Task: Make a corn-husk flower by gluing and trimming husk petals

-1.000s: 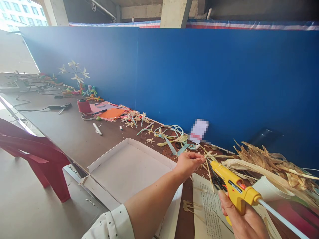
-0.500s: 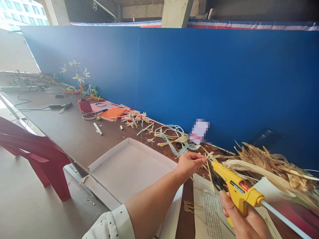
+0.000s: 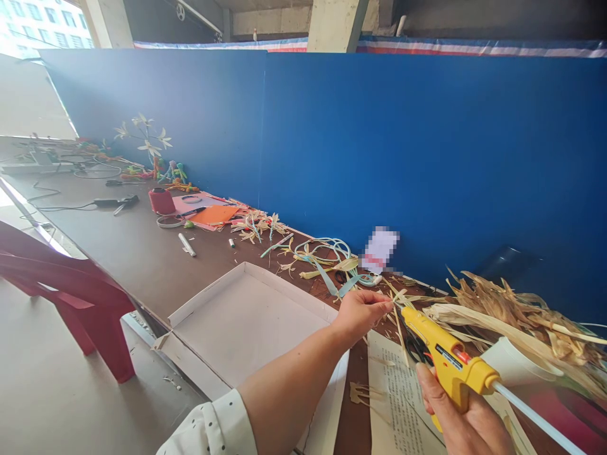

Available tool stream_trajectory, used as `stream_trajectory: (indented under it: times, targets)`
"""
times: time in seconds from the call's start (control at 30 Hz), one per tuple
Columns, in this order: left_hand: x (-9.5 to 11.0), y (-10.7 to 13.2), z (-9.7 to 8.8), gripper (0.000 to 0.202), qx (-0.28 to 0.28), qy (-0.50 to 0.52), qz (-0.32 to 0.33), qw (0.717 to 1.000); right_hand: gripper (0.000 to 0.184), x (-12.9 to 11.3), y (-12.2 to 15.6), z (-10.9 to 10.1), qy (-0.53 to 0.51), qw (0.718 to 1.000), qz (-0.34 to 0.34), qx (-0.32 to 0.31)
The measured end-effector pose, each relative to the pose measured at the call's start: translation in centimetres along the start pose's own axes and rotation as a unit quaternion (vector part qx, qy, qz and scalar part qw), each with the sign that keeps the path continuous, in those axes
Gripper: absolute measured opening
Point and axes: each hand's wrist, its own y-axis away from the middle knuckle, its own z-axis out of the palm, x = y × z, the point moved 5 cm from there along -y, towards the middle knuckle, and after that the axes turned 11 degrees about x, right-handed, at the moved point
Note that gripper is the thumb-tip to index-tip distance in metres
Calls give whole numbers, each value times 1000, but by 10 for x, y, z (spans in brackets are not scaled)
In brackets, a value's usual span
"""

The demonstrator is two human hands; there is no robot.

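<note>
My left hand (image 3: 358,313) is pinched shut on a small bundle of pale dried-leaf strips (image 3: 397,298) held just above the table. My right hand (image 3: 462,420) grips a yellow glue gun (image 3: 443,360), its nozzle almost touching the strips at my left fingertips. A white glue stick (image 3: 538,422) juts from the gun's back toward the lower right. A printed paper sheet (image 3: 396,395) lies under both hands.
A shallow white cardboard tray (image 3: 241,325) sits left of my hands. A heap of dried husks (image 3: 512,316) and a white cup (image 3: 509,360) lie right. Coloured strips, scissors, orange paper, a dark red spool (image 3: 160,201) line the blue partition (image 3: 379,151). A red chair (image 3: 66,291) stands left.
The glue gun's nozzle has crept slightly closer to the strips in my left hand. Otherwise both hands hold their places.
</note>
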Motion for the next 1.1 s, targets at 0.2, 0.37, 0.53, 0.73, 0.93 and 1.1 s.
stream_trajectory:
  times: [0.2, 0.37, 0.53, 0.73, 0.93, 1.1]
  targets:
    - [-3, -1, 0, 27, -1, -1, 4, 1000, 35, -2, -2, -1, 3, 1000, 5, 3]
    - [-4, -2, 0, 29, -3, 0, 4, 1000, 35, -2, -1, -1, 4, 1000, 2, 11]
    - [-1, -1, 1, 31, -5, 2, 3, 1000, 37, 1, 0, 0, -5, 1000, 10, 7]
    - [-1, 1, 0, 33, -1, -9, -5, 1000, 40, 3, -1, 0, 0, 1000, 17, -11]
    - [-2, -1, 0, 30, -2, -3, -1, 1000, 35, -4, -3, -3, 13, 1000, -14, 17]
    - [-3, -2, 1, 26, -2, 7, -3, 1000, 35, -10, -3, -4, 21, 999, -22, 27]
